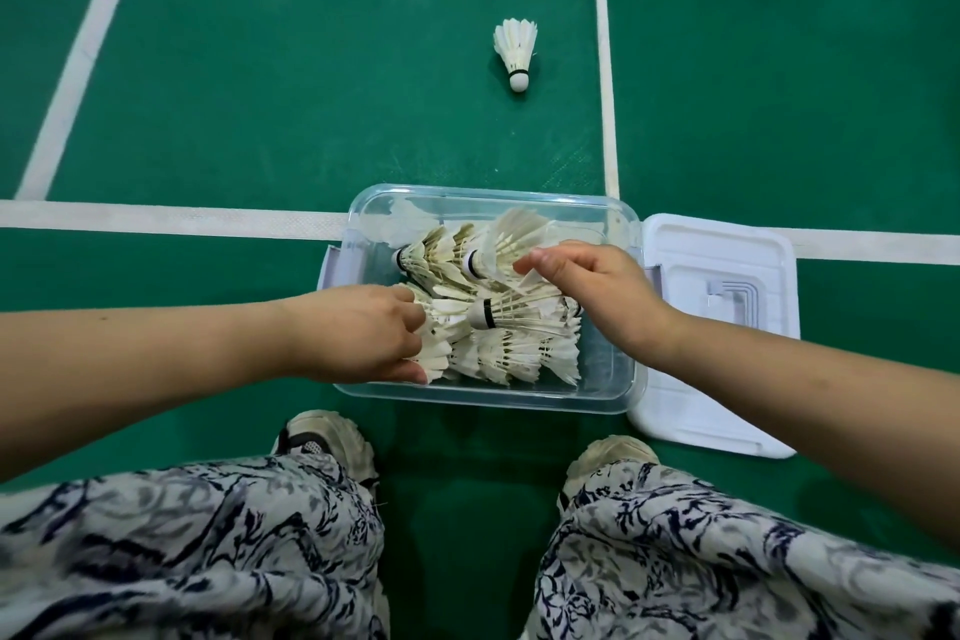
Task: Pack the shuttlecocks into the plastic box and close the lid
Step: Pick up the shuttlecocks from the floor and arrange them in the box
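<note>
Inside the clear plastic box [483, 400], the left hand [358, 327] grips the feather skirt of one of the shuttlecocks [509, 353] piled there, thumb below and fingers curled over the top. The right hand [597, 291] hangs over the pile's far right side, fingers bent down onto the feathers; whether it pinches any cannot be told. Just right of the box, touching it, lies the white lid [727, 327]. One loose shuttlecock [515, 52] rests well beyond on the green court floor [311, 68], beside a white line [605, 94].

Head view — steeply downward, close above box [483, 400].
</note>
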A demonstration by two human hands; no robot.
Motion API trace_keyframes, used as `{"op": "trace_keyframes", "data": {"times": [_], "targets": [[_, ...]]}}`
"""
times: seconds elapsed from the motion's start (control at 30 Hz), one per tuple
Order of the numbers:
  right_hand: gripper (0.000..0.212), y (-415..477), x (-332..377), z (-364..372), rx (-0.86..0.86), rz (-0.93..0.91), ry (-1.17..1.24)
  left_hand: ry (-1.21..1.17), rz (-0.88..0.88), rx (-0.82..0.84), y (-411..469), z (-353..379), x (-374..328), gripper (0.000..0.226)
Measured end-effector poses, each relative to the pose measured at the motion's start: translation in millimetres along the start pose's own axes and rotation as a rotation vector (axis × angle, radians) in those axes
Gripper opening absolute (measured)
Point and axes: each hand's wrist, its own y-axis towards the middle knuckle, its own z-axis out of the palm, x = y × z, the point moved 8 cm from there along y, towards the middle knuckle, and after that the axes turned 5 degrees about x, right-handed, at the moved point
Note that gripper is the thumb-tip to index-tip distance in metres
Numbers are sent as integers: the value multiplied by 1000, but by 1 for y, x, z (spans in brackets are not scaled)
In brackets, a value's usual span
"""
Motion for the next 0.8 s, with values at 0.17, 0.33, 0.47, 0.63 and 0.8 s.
{"op": "trace_keyframes", "data": {"times": [0.17,0.33,0.47,0.63,0.8], "targets": [[39,-2,-5,5,23,44,-18,-63,-155,315,14,19,1,56],[21,-5,-15,15,107,119,-15,-51,-250,368,13,30,2,51],[19,-6,-17,22,155,137,-11,-65,-267,387,13,25,2,47],[19,-8,-18,32,212,123,-13,-52,-397,298,5,5,15,46],[21,-6,-8,36,213,128,107,-375,-500,171,2,-2,21,62]]}}
